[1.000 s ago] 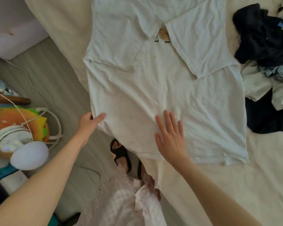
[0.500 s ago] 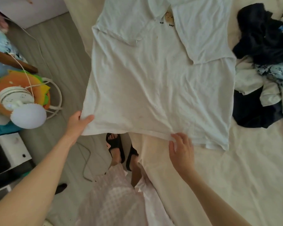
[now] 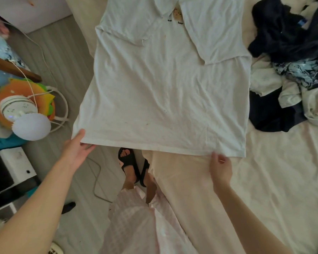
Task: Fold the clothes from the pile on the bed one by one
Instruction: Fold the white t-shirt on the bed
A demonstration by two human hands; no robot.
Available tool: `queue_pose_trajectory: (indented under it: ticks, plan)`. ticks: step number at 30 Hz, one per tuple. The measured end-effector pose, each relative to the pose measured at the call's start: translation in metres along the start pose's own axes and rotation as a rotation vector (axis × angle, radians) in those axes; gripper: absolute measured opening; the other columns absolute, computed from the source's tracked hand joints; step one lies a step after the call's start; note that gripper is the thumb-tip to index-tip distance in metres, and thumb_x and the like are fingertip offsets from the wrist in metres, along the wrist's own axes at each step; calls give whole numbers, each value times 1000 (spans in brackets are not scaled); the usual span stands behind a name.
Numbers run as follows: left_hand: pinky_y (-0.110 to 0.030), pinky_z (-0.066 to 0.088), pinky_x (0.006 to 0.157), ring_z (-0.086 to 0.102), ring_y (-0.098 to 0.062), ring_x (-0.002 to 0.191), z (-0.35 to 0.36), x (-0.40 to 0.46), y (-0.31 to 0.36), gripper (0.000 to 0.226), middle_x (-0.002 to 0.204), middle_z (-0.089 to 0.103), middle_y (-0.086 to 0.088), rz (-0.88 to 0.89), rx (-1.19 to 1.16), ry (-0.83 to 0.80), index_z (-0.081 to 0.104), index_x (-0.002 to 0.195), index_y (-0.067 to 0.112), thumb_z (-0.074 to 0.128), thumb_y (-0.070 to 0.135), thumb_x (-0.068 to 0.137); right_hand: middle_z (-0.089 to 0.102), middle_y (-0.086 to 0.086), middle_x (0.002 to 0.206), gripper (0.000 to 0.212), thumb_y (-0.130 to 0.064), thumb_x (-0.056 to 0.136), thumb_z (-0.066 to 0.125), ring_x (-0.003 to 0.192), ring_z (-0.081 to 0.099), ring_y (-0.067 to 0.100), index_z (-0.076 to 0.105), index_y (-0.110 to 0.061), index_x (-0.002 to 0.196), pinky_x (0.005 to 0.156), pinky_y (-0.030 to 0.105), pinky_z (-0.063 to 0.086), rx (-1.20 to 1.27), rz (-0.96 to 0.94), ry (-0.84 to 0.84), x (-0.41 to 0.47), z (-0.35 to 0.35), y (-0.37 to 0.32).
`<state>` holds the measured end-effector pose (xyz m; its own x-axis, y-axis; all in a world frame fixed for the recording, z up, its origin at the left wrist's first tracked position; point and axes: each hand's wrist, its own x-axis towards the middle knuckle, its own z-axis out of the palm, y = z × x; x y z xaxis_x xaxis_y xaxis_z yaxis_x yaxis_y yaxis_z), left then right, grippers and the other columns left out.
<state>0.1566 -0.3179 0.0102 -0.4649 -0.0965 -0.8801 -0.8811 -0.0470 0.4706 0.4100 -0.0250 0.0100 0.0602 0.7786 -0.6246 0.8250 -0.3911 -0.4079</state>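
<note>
A white T-shirt lies spread at frame centre on the bed, sleeves folded inward. The left hand pinches its lower-left hem corner; the right hand grips the hem lower right. The clothes pile sits upper right.

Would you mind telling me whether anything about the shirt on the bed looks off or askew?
The white T-shirt carries small brownish stains, near the hem and below the collar. Its left side hangs off the bed edge, over the floor, where the left hand holds one hem corner; the right hand pinches the hem.
</note>
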Motion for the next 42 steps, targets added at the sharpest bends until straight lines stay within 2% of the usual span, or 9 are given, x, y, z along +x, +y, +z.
queue_pose_trajectory:
  ticks: [3,6,11,15,18,21,25,32,42]
  plan:
    - [-43,46,96,62,-17,98,5,0,-3,9,110,62,-2,2,-84,27,54,104,19,52,17,95,59,5,101,40,-41,91,58,89,60,19,50,-9,114,86,34,51,815,523,-92,23,-16,-16]
    - [-41,48,96,63,-16,94,8,-2,-4,6,106,62,-3,20,-139,91,54,99,17,52,13,95,60,2,110,40,-41,90,59,101,61,18,53,-10,114,92,34,50,1138,681,-159,43,-30,-24]
    - [-39,50,94,62,-13,88,10,-9,3,11,100,61,1,98,-133,182,54,95,20,49,10,97,62,0,99,14,-23,95,55,88,61,19,57,-11,102,93,31,50,1149,742,-132,53,-43,-25]
    - [-43,47,97,56,-19,105,10,-22,8,28,118,54,-2,170,-83,261,48,124,13,49,10,97,61,-3,98,29,-17,93,55,83,62,15,53,-15,122,53,29,55,1046,732,-73,53,-52,-13]
    - [-44,47,97,53,-24,116,10,-41,15,40,133,50,-8,212,-9,308,41,136,10,49,10,96,60,-1,94,34,-12,93,54,84,61,17,51,-12,127,57,31,56,949,618,-7,42,-63,-25]
    - [-44,48,93,54,-22,110,16,-62,33,41,131,49,-7,238,8,303,40,136,10,49,10,96,58,3,90,12,-9,93,54,94,60,23,54,-8,105,79,35,55,908,500,63,30,-79,-51]
    - [-45,50,90,55,-21,109,37,-76,81,45,128,51,-5,245,-157,245,39,136,14,52,7,94,59,4,90,8,-8,91,55,81,62,20,52,-11,84,51,29,53,1006,438,52,30,-101,-95]
    - [-31,58,71,62,-14,79,118,-66,199,9,89,58,-5,334,-397,41,50,89,12,52,6,94,55,7,94,11,-7,94,52,81,59,22,51,-7,105,44,27,53,1142,272,4,56,-111,-235]
    - [-27,58,60,67,-13,54,268,8,344,14,52,66,-3,377,-449,-206,52,85,6,44,1,95,65,15,100,31,-14,94,52,85,65,28,56,-1,121,52,33,56,1256,144,6,162,-79,-425]
